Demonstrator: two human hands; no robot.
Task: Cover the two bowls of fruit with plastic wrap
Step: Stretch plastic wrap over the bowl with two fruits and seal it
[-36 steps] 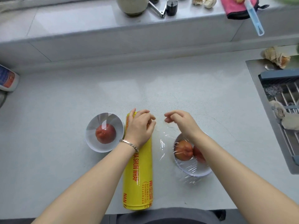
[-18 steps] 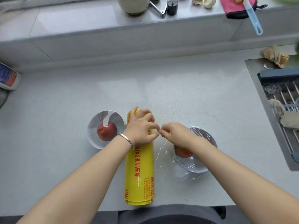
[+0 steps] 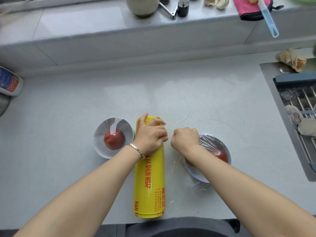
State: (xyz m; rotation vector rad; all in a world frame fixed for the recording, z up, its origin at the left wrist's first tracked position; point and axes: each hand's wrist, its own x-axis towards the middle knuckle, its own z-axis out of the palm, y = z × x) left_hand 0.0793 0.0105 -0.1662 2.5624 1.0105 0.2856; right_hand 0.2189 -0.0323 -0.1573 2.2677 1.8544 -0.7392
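Now L hand (image 3: 150, 137) grips the roll (image 3: 148, 177), R hand (image 3: 185, 139) fisted on the film (image 3: 177, 168). Uneven tear could drag film off the right bowl (image 3: 199, 177), or bunch it.

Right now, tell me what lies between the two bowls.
Head view: the wrap roll, gripped by the left hand, lies between the left bowl and right bowl, with the right hand beside it.

L hand (image 3: 150, 139) curled, R hand (image 3: 185, 140) fisted, close.
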